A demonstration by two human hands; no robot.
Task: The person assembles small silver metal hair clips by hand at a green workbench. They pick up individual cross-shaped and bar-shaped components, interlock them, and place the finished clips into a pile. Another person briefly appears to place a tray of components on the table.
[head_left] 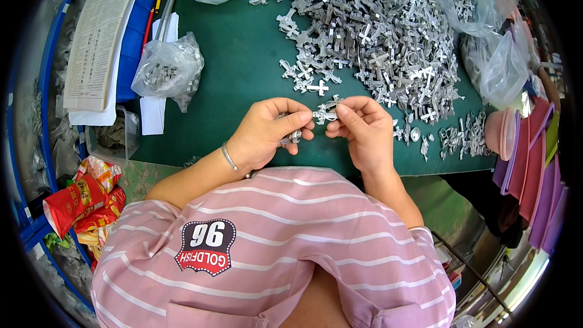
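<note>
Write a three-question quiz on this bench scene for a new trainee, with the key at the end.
1. Multiple choice: What does the right hand hold?
A) a red pencil
B) a small silver metal piece
C) a clear plastic bag

2. True or false: The silver bangle is on the left wrist.

3. Complete: Many pieces in the large heap on the green table are shaped like a ____.

Key: 1. B; 2. True; 3. cross.

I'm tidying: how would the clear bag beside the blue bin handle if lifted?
The clear bag would probably feel floppy, since it looks thin and crumpled. It may be heavy for its size: grey metallic pieces show inside.
</note>
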